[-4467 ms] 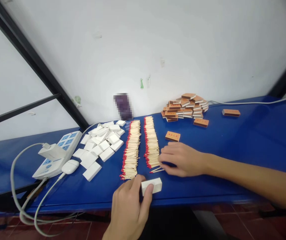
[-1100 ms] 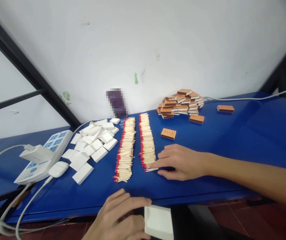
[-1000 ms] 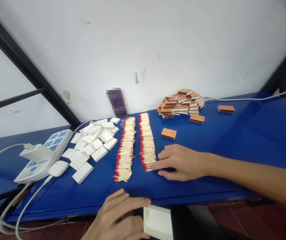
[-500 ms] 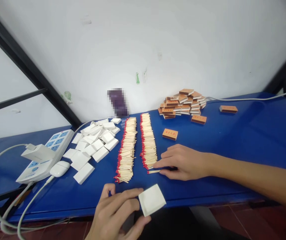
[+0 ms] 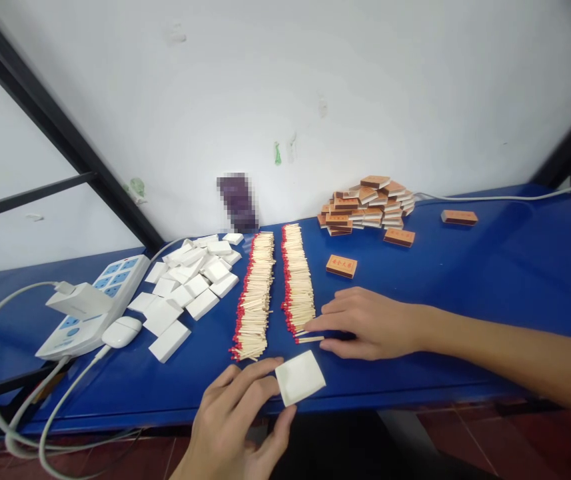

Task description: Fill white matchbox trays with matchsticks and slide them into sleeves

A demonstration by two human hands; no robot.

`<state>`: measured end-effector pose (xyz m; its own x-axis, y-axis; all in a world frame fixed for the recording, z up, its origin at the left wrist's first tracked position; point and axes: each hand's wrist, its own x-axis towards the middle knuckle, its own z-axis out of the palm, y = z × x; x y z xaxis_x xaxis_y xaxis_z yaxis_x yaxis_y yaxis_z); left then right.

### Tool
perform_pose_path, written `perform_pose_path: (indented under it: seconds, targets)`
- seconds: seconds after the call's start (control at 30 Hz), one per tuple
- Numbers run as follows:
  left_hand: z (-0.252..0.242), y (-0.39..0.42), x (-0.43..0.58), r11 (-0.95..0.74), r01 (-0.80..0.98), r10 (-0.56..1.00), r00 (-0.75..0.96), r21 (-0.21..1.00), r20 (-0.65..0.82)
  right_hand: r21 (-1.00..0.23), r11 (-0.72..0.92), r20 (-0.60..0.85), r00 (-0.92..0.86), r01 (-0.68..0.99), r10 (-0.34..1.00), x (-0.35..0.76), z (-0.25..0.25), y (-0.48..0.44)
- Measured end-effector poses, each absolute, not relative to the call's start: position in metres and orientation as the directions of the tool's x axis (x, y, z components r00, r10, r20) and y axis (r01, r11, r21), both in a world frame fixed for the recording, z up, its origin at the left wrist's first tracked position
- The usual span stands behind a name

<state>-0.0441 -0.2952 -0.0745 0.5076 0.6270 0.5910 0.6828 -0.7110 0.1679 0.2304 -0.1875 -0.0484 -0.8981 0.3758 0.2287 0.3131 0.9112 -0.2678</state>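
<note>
Head view, white tray (image 5: 300, 379): above the near edge of the blue tabletop (image 5: 465, 280), tilted, its shallow open face toward the camera.
Left hand (image 5: 232, 423): grasping the tray by its left side, between thumb and fingers.
Right hand (image 5: 360, 325): palm down, index finger against the near end of the right match row (image 5: 299, 280); thumb at the bare end of a separate match (image 5: 309, 340). Whether it pinches that match, I cannot tell.
Left match row (image 5: 258, 293): beside the other row, a blue strip between them, red heads to the left.
White tray heap (image 5: 198, 283): left of both rows.
Single matchbox (image 5: 342, 266): orange, just beyond the right hand.
Matchbox pile (image 5: 365, 213): farther back, near the wall (image 5: 405, 93); two more boxes lie to its right.
Power strip (image 5: 125, 270): far left, white adapter (image 5: 82, 301) plugged in.
</note>
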Motion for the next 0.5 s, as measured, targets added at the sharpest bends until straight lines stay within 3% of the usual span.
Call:
perform_pose_path:
  seconds: [0.27,0.5]
  targets:
    - [-0.0721,-0.2918,-0.0332,-0.72,0.675,0.61,0.507,0.16,0.609,-0.217,0.921,0.226,-0.901,0.324,0.37,0.2306,-0.0478,-0.1881]
    - [-0.0723,-0.2917,-0.0349,-0.725,0.685,0.585,0.552,0.077,0.594,-0.218,0.923,0.231,-0.902,0.318,0.365,0.2314,-0.0474,-0.1885]
